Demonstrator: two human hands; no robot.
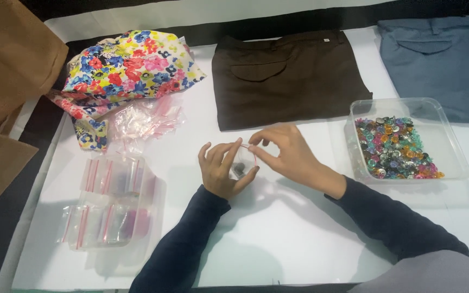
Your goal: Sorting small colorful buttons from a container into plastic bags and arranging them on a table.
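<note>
At centre, the left hand (225, 168) and right hand (287, 153) met over a small clear bag (242, 163) with a red zip strip; the left fingers cupped the bag, the right thumb and forefinger pinched its top edge, and dark pieces showed inside it. The bag lay between both hands, above the white table (278, 233). At 3 o'clock stood a clear tub (446, 135) of coloured buttons (394, 149). At 9 o'clock lay filled bags (112, 203), at 10 o'clock empty bags (142, 119) beside floral cloth (128, 65). Brown trousers (289, 78) lay at 12 o'clock, blue trousers (446, 59) at 2 o'clock. Nothing stood between hands and tub.
</note>
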